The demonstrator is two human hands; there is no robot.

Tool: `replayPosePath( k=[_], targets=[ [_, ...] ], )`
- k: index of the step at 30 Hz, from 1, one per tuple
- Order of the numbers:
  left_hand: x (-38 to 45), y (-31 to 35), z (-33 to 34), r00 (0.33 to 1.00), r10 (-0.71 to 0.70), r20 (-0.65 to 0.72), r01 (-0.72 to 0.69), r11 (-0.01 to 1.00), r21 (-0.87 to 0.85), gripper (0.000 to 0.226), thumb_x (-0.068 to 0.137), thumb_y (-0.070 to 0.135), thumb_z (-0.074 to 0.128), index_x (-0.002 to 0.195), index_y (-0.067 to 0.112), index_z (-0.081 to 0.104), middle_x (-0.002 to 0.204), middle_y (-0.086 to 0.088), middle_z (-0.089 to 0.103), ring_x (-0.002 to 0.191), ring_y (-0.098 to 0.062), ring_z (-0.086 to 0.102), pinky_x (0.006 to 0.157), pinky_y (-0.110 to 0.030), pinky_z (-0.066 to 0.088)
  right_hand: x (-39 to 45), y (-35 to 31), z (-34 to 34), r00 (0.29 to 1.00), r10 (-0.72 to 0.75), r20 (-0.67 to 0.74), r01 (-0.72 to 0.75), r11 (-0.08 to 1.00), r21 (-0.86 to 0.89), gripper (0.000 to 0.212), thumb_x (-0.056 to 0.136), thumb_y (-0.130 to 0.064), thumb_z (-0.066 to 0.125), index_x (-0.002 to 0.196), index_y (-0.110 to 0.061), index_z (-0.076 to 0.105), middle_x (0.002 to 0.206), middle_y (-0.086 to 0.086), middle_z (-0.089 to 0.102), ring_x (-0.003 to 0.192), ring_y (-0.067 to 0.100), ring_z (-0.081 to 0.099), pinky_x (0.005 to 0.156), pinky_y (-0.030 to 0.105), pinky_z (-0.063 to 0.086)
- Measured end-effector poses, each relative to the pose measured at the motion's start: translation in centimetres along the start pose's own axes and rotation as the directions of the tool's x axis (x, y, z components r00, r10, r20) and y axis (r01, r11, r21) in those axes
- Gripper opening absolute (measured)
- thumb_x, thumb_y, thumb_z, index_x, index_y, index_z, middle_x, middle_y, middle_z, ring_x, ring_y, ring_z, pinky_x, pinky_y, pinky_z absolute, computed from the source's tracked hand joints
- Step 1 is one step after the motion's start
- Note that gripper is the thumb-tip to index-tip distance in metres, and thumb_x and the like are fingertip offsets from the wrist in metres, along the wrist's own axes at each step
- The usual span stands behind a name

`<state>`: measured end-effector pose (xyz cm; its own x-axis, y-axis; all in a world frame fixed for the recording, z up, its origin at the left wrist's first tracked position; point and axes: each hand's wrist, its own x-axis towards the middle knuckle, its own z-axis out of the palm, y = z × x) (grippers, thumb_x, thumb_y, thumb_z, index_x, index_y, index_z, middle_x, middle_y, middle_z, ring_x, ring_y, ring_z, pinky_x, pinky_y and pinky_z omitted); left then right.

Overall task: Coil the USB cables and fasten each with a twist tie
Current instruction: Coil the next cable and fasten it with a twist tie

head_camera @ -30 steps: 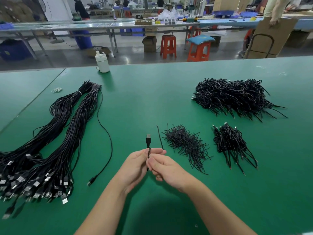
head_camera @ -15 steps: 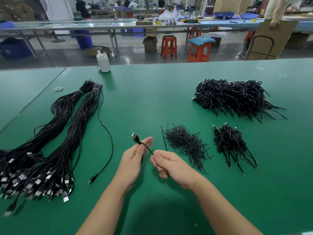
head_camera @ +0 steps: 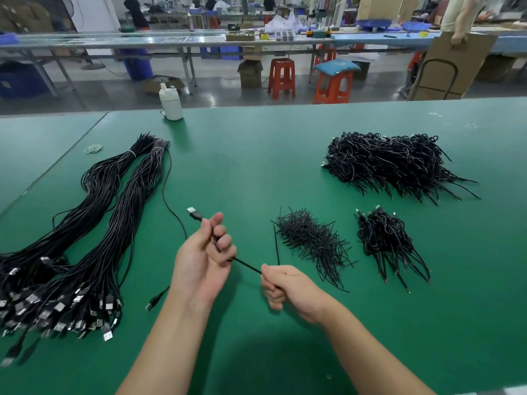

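Left hand [head_camera: 204, 253] curls round the USB cable [head_camera: 246, 265], plug poking out toward 11 o'clock; right hand [head_camera: 281, 287] pinches it at 4 o'clock. Better to keep that span taut, loops even, then reach the twist ties [head_camera: 310, 240] at 1 o'clock.

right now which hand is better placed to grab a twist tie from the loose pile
Right. The right hand sits just beside the loose twist tie pile, though it pinches the cable. The left hand grips the cable near its USB plug, farther from the pile.
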<state>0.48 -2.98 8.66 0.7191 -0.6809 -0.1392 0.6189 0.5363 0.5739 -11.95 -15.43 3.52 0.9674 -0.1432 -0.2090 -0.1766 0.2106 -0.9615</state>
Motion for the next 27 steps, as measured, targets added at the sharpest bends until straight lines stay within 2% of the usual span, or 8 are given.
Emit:
replayPosePath(
  k=[5, 7, 9, 11, 13, 17, 22, 27],
  targets=[
    [-1.0, 1.5, -1.8, 0.783, -0.487, 0.387, 0.068, 0.686, 0.725, 0.040, 0.100, 0.024, 0.043, 0.110, -0.007, 0.066, 0.088, -0.016, 0.075, 0.032, -0.005, 0.044, 0.035, -0.018, 0.031, 0.2, 0.2, -0.3, 0.999, 0.042, -0.005, -0.037, 0.937, 0.347, 0.041, 0.100, -0.032, 0.044, 0.061, -0.018, 0.046, 0.049, -0.003, 0.020, 0.051, 0.016, 0.012, 0.050, 0.025, 0.026],
    [-0.9, 1.1, -2.5, 0.702, -0.670, 0.241, -0.016, 0.323, 0.946, 0.039, 0.104, 0.025, 0.040, 0.112, -0.004, 0.064, 0.097, -0.014, 0.076, 0.039, -0.010, 0.056, 0.039, -0.020, 0.040, 0.4, 0.1, -0.3, 0.997, 0.058, -0.041, -0.042, 0.946, 0.322, 0.040, 0.100, -0.030, 0.043, 0.064, -0.015, 0.050, 0.049, -0.004, 0.023, 0.053, 0.016, 0.014, 0.050, 0.026, 0.025],
    [-0.5, 0.0, -2.8, 0.822, -0.565, 0.067, 0.002, 0.120, 0.993, 0.032, 0.107, 0.019, 0.037, 0.107, 0.002, 0.064, 0.099, -0.010, 0.076, 0.057, -0.017, 0.069, 0.051, -0.027, 0.053, 0.6, 0.3, -0.2, 0.996, 0.058, -0.065, -0.041, 0.969, 0.243, 0.038, 0.102, -0.026, 0.040, 0.067, -0.016, 0.049, 0.050, -0.005, 0.025, 0.052, 0.015, 0.017, 0.051, 0.027, 0.024],
    [-0.2, -1.9, -3.1, 0.973, -0.229, -0.025, 0.070, 0.191, 0.979, 0.030, 0.106, 0.012, 0.037, 0.106, 0.000, 0.065, 0.101, -0.014, 0.075, 0.080, -0.021, 0.074, 0.073, -0.035, 0.060, 0.7, 0.7, 0.0, 0.996, 0.058, -0.074, -0.042, 0.979, 0.202, 0.037, 0.103, -0.022, 0.037, 0.067, -0.018, 0.048, 0.051, -0.005, 0.025, 0.050, 0.014, 0.018, 0.050, 0.025, 0.025],
    [0.3, -3.7, -2.7, 0.988, 0.026, -0.154, 0.108, 0.600, 0.793, 0.031, 0.107, 0.011, 0.036, 0.109, -0.004, 0.063, 0.105, -0.019, 0.073, 0.093, -0.025, 0.073, 0.083, -0.035, 0.059, 0.7, 1.3, 0.5, 0.996, 0.066, -0.054, -0.055, 0.982, 0.179, 0.037, 0.104, -0.024, 0.039, 0.069, -0.020, 0.049, 0.052, -0.005, 0.024, 0.050, 0.014, 0.018, 0.049, 0.024, 0.025],
    [1.4, -3.6, -1.1, 0.973, -0.051, -0.226, 0.074, 0.993, 0.092, 0.036, 0.108, 0.020, 0.031, 0.107, -0.002, 0.059, 0.091, -0.014, 0.074, 0.077, -0.019, 0.073, 0.072, -0.030, 0.057, 0.5, 3.1, 1.6, 0.990, 0.141, 0.011, -0.141, 0.978, 0.157, 0.040, 0.105, -0.033, 0.041, 0.068, -0.021, 0.046, 0.052, -0.006, 0.023, 0.050, 0.013, 0.014, 0.047, 0.022, 0.021],
    [0.7, 0.1, -1.7, 0.967, -0.129, 0.221, 0.056, 0.949, 0.309, 0.026, 0.097, 0.022, 0.049, 0.095, 0.003, 0.066, 0.052, 0.004, 0.049, 0.034, -0.005, 0.027, 0.038, -0.019, 0.027, 0.0, 2.5, -0.3, 0.987, 0.150, -0.058, -0.106, 0.878, 0.467, 0.039, 0.100, -0.031, 0.045, 0.063, -0.017, 0.046, 0.053, -0.004, 0.018, 0.049, 0.012, 0.010, 0.046, 0.024, 0.012],
    [-0.5, 0.3, -2.2, 0.818, -0.511, 0.265, -0.079, 0.356, 0.931, 0.033, 0.105, 0.021, 0.041, 0.100, -0.001, 0.065, 0.068, -0.010, 0.070, 0.041, -0.015, 0.052, 0.050, -0.025, 0.042, 0.4, -0.4, -0.9, 0.991, 0.087, -0.103, -0.040, 0.919, 0.392, 0.033, 0.102, -0.024, 0.043, 0.072, -0.014, 0.051, 0.054, -0.005, 0.024, 0.050, 0.010, 0.012, 0.050, 0.026, 0.008]
  ],
)
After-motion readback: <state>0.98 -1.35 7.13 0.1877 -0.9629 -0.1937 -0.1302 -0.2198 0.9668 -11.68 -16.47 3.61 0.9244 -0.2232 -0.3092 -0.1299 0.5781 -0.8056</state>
